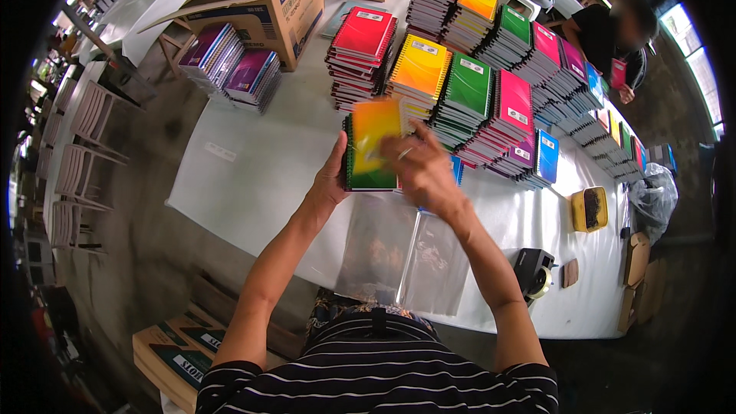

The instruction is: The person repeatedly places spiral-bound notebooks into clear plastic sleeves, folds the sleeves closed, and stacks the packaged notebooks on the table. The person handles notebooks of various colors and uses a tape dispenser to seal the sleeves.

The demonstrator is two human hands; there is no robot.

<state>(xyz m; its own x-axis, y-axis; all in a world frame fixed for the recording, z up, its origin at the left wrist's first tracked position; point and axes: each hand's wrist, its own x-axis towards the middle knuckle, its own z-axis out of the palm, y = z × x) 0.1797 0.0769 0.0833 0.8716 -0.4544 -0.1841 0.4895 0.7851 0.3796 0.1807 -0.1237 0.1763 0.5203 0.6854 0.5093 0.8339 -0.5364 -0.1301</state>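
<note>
My left hand (pixel 334 167) grips the left edge of a green spiral notebook (pixel 371 181) above the table. A yellow-orange notebook (pixel 371 124), smeared by motion, lies over the green one and covers most of it. With bent fingers at its right side, my right hand (pixel 423 172) holds the yellow notebook; a ring shows on one finger. Part of a blue cover (pixel 458 169) peeks out beside the right hand. Below both hands, clear plastic sleeves (pixel 376 253) lie flat near the table's front edge.
Stacked notebooks in red (pixel 363 34), yellow (pixel 419 64), green (pixel 468 84) and pink (pixel 514 98) stand ahead and right. Purple notebooks (pixel 251 75) sit by an open carton (pixel 287 8). A tape dispenser (pixel 532 270) and yellow tub (pixel 589 209) are at right. Another person (pixel 606 34) is beyond the stacks.
</note>
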